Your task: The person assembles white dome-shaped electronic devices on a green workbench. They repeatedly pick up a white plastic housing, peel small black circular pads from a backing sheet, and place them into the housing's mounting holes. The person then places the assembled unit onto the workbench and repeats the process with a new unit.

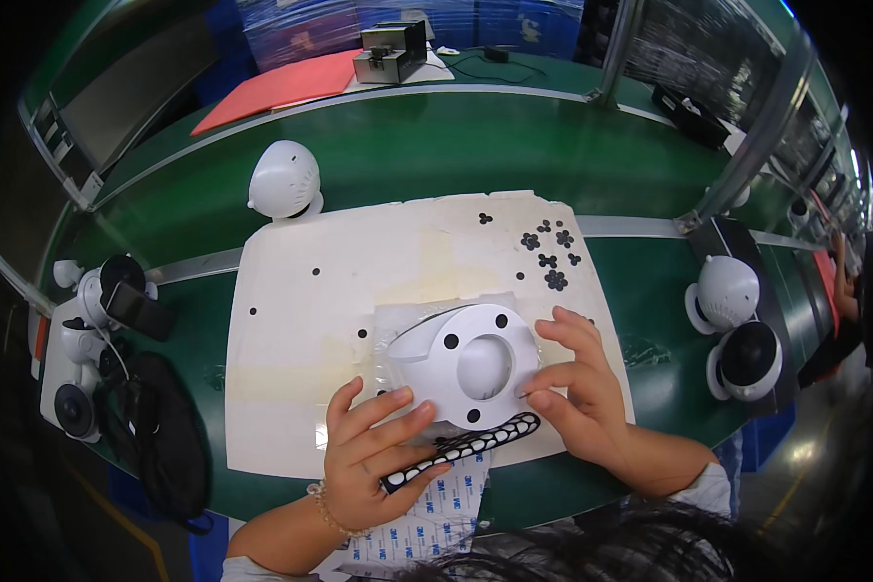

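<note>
On a white sheet of card (pixel 359 291) spread over the green table (pixel 456 155) lies a round white plastic base (pixel 470 364) with several dark round spots on its face and a raised hub in the middle, resting on a piece of clear film. The left hand (pixel 373 456) lies flat beside the base's lower left edge, fingers spread and partly curled — under them it pins a black strip (pixel 461 449) punched with a row of white holes, which runs slantwise below the base. The right hand (pixel 582 388) sits at the base's right rim, fingers bent, thumb and forefinger pinched close together at the edge; whether anything is between them is too small to tell. Small black pads (pixel 548 254) lie scattered on the card's upper right part. Beneath the left hand a printed backing sheet (pixel 427 524) pokes out over the table edge. White dome-shaped camera bodies stand around — one (pixel 283 179) beyond the card, two (pixel 737 330) to the right.
</note>
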Available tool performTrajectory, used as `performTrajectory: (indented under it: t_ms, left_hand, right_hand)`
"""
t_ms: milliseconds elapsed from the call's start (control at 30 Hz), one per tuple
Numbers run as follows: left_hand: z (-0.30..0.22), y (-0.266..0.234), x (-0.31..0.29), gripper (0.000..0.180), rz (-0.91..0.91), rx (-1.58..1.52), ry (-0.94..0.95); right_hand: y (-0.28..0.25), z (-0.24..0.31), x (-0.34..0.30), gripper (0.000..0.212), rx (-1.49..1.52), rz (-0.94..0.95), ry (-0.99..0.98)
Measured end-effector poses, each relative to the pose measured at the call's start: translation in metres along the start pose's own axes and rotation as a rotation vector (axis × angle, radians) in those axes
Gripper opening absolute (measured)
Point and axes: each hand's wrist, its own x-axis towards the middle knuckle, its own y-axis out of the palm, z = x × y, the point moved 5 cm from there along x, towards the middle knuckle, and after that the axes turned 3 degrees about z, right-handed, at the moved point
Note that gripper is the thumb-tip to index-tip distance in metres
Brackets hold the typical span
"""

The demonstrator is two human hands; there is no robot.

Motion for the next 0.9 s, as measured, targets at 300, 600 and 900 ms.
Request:
performTrajectory:
  t_ms: [300, 600, 900]
  left_hand:
    - [0.003, -0.006, -0.003, 0.013, 0.004, 0.019, 0.008]
    - [0.004, -0.008, -0.005, 0.014, 0.001, 0.029, 0.008]
    - [0.007, -0.01, -0.007, 0.018, 0.044, 0.034, 0.05]
  right_hand:
    - [0.007, 0.0, 0.005, 0.009, 0.013, 0.107, 0.023]
    - [0.001, 0.01, -0.001, 0.019, -0.542, 0.035, -0.392]
    - [0.036, -0.017, -0.003, 0.029, 0.892, 0.198, 0.761]
